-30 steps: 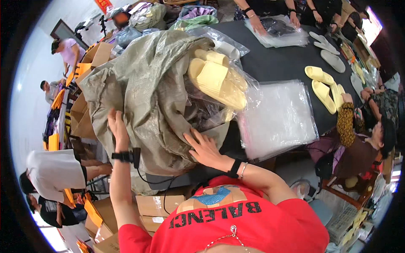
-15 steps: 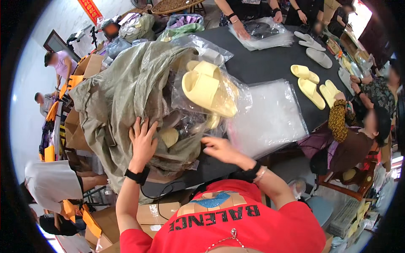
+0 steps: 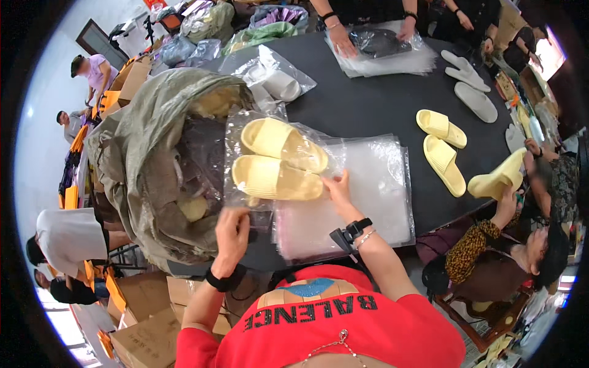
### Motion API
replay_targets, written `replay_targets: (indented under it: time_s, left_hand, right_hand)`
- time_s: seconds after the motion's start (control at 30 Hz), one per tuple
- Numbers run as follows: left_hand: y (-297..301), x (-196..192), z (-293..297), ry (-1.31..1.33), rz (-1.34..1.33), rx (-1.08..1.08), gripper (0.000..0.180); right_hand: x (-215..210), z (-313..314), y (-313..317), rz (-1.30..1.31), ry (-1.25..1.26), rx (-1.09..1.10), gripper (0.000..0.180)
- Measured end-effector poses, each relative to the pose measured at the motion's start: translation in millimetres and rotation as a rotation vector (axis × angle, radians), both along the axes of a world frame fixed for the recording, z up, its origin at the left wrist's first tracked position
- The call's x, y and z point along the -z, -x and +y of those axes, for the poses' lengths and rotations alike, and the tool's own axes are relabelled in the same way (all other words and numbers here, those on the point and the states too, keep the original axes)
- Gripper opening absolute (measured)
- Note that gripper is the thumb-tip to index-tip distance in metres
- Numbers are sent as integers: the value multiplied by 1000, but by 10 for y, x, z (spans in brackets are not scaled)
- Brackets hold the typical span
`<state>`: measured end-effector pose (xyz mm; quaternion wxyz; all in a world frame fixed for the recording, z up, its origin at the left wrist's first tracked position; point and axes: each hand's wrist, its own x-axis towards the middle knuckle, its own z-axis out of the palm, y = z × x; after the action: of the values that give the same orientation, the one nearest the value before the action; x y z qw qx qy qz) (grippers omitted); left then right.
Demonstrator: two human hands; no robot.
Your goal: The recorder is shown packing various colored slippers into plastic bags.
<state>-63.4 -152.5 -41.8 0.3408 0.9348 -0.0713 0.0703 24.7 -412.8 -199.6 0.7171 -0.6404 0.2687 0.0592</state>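
Yellow slippers: a pair in a clear bag, between the sack's mouth and the loose clear bags, toes pointing right.
Right hand: the person's right hand is at the bag's right side by the toes, thumb and fingers parted; whether they pinch the film cannot be told.
Left hand: the left hand, fingers curled and blurred, is near the bag's lower left corner; its grip cannot be told.
Sack: a grey-green woven sack slumps left of the bagged pair, its mouth facing them and crowding the left hand's side.
Clear bags: a flat stack reaches beneath the right forearm.
Upper neighbour: a bag of white slippers sits above the yellow pair.
Far side: a co-worker's hands rest on another stack of clear film; grey slippers lie to its right.
Right end: two loose yellow slippers lie near a co-worker's hand holding another.
Edges: the black table ends just before the red shirt; cardboard boxes stand below, at left.
Open room: black tabletop shows between the white slippers and the loose yellow ones.
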Motion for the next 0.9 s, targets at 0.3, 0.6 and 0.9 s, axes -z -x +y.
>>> replay_targets:
  time_s: [0.3,0.6,0.9]
  left_hand:
    - [-136,813,-687,1254,1009,-162,48]
    - [-157,918,-771,1375,533,-325,56]
    - [-928,580,-557,586,647,214,49]
  right_hand:
    - [-151,-188,145,195,-608,-359,26]
    - [-1255,-162,886,72,-421,-1200,36]
    - [-1459,-1152,528,-128,33,-556,37]
